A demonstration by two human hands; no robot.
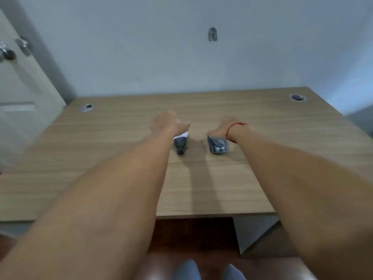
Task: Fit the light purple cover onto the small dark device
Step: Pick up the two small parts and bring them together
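Wall [181, 47]: pale grey, filling the view toward 12 o'clock behind the desk, with a small dark chipped patch [212, 34] high up at about 1 o'clock.
Door [18, 93]: pale, at 9 to 10 o'clock, with a metal handle [7, 52] near the left edge.
Desk [121, 158]: light wood grain, spanning the middle of the view; two round cable grommets sit in its far corners, one [86, 107] at 10 o'clock and one [297, 97] at 2 o'clock.
Forearms: both reach from the near corners toward the centre of the desk and hide part of the top beneath them.
Small dark device [217, 144]: dark grey, flat and rounded, pale lettering on its near end; it lies on the desk just below the right wrist, at 3 o'clock of the other dark item.
Other dark item [180, 144]: blackish, with a round knob at its near end, lying below the left hand.
Light purple cover [182, 135]: only a pale sliver shows under the left hand, possibly touching the dark item; motion blur leaves this unclear.
Left hand [168, 122]: palm down over the cover, fingers blurred; grip cannot be told.
Right hand [223, 126]: knuckles up, curled over the device's far end; contact unclear.
Red string [232, 128]: around the right wrist.
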